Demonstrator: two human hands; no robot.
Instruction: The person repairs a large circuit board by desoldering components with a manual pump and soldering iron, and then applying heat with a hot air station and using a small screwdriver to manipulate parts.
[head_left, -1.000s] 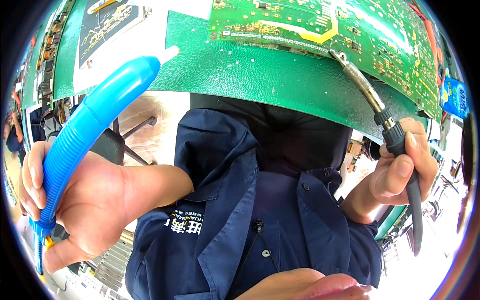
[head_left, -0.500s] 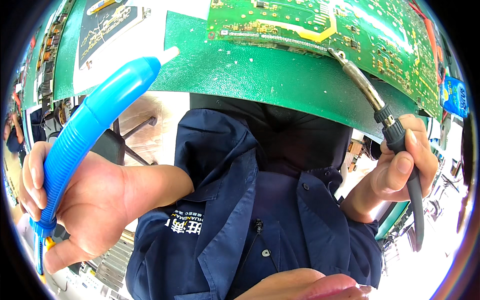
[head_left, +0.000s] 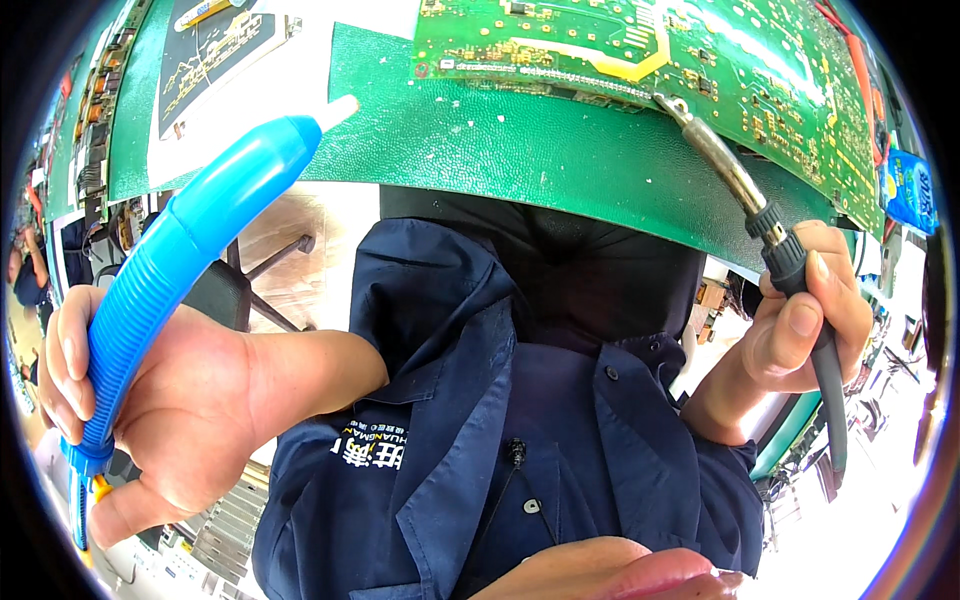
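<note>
Left hand [head_left: 150, 400] wrapped round blue desoldering pump [head_left: 180, 270], light, rigid plastic, ribbed for grip. Right hand [head_left: 810, 320] clamped on soldering iron [head_left: 745, 195] handle; hot tip touching fragile green circuit board [head_left: 720, 60].

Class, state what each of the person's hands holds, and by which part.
Left hand grips the blue desoldering pump around its ribbed lower body. Right hand holds the soldering iron by its black handle.

Single head-worn fisheye, steeply downward, close above green mat [head_left: 520, 140].
</note>
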